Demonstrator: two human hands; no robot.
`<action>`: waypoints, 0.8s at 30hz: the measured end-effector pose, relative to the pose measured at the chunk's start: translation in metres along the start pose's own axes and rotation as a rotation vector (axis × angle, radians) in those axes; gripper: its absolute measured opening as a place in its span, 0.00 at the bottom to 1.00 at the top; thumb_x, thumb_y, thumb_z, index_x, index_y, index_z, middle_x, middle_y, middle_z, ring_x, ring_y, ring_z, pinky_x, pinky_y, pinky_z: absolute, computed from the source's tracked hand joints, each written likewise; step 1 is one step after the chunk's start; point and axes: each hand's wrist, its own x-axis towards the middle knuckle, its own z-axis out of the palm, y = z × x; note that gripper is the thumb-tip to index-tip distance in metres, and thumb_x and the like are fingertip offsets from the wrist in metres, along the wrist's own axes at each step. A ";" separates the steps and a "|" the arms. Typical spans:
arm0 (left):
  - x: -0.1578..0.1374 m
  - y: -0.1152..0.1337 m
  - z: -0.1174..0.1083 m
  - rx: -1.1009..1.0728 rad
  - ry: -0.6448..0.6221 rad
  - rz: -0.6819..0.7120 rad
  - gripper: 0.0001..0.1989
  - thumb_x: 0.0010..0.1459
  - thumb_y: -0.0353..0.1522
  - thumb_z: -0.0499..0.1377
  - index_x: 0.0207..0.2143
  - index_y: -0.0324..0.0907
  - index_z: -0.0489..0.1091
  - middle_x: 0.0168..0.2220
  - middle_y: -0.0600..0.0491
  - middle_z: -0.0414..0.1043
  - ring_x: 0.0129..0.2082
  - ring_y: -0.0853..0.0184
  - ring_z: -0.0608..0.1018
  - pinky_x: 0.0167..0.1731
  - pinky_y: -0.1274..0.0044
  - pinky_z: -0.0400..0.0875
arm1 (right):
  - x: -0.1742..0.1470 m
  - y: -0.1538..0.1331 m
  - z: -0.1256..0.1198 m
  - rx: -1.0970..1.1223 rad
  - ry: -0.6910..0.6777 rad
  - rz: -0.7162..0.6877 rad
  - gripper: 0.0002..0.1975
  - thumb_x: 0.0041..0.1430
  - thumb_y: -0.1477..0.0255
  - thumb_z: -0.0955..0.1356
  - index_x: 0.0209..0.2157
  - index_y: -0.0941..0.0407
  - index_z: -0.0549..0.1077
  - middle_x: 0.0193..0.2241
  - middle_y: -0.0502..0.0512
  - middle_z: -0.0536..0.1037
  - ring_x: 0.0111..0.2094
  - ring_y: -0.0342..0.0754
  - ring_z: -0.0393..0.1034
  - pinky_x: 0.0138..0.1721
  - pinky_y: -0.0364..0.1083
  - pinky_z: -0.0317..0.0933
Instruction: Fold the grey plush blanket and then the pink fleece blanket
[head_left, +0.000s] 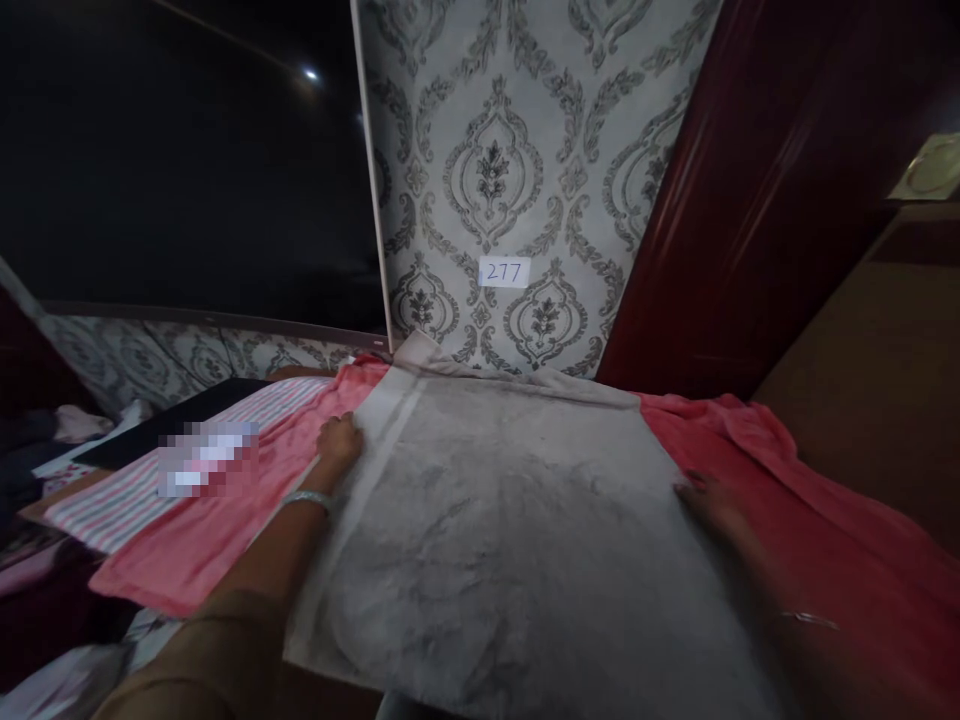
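Note:
A large, creased grey cloth [480, 520] lies spread over a pinkish-red plush blanket [810, 520], with a paler band down its left side. My left hand [340, 443] is at the cloth's left edge, its fingers curled closed on the fabric. At the opposite edge, my right hand [709, 500] has its fingertips bent together on the cloth's border; this hand and forearm are dim and somewhat blurred. The near edge of the cloth hangs toward me, and its far edge is rumpled against the wall.
A striped cloth [277, 402] and a dark flat item [180, 420] lie to the left, near piled fabrics [67, 600]. Behind are a large black screen [187, 170], patterned wallpaper [495, 180] with a "277" label [504, 272], and a dark red panel [720, 250]. A brown box-like surface [885, 370] stands right.

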 end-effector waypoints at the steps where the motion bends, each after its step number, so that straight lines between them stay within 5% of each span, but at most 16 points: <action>1: 0.002 0.006 0.005 0.012 0.031 0.012 0.30 0.65 0.35 0.48 0.67 0.34 0.57 0.66 0.32 0.60 0.66 0.46 0.64 0.59 0.57 0.63 | 0.002 -0.010 -0.001 -0.036 -0.045 0.025 0.27 0.58 0.67 0.63 0.55 0.66 0.74 0.47 0.71 0.79 0.48 0.62 0.75 0.48 0.55 0.69; 5: 0.009 0.042 0.024 0.079 0.049 0.173 0.29 0.68 0.42 0.45 0.67 0.40 0.60 0.72 0.38 0.46 0.72 0.46 0.48 0.66 0.49 0.46 | -0.005 -0.072 0.006 -0.242 -0.047 0.087 0.31 0.66 0.60 0.59 0.64 0.63 0.65 0.61 0.75 0.67 0.60 0.68 0.64 0.54 0.64 0.63; 8: 0.014 0.079 0.035 0.085 -0.023 0.349 0.30 0.68 0.45 0.44 0.68 0.43 0.59 0.73 0.41 0.47 0.72 0.48 0.48 0.66 0.49 0.43 | -0.017 -0.132 0.028 -0.299 -0.117 -0.147 0.31 0.70 0.60 0.56 0.69 0.58 0.58 0.70 0.66 0.54 0.69 0.63 0.48 0.62 0.65 0.54; 12: 0.018 0.117 0.052 0.083 -0.105 0.515 0.30 0.68 0.44 0.44 0.70 0.47 0.54 0.73 0.47 0.46 0.73 0.52 0.49 0.67 0.51 0.44 | -0.027 -0.182 0.061 -0.309 -0.327 -0.402 0.29 0.71 0.60 0.55 0.71 0.47 0.54 0.72 0.53 0.49 0.72 0.59 0.41 0.66 0.67 0.44; 17: 0.020 0.119 0.064 0.078 -0.138 0.521 0.32 0.69 0.45 0.42 0.71 0.45 0.50 0.73 0.45 0.43 0.73 0.52 0.48 0.67 0.51 0.45 | -0.018 -0.171 0.073 -0.306 -0.332 -0.409 0.30 0.71 0.58 0.54 0.71 0.47 0.53 0.72 0.50 0.48 0.72 0.56 0.40 0.68 0.63 0.42; 24: 0.052 0.091 0.054 0.098 -0.157 0.424 0.33 0.68 0.48 0.43 0.71 0.47 0.50 0.74 0.47 0.43 0.73 0.51 0.47 0.68 0.54 0.44 | 0.023 -0.086 0.061 -0.284 -0.248 -0.186 0.31 0.69 0.56 0.56 0.70 0.48 0.56 0.72 0.53 0.51 0.71 0.58 0.44 0.67 0.65 0.45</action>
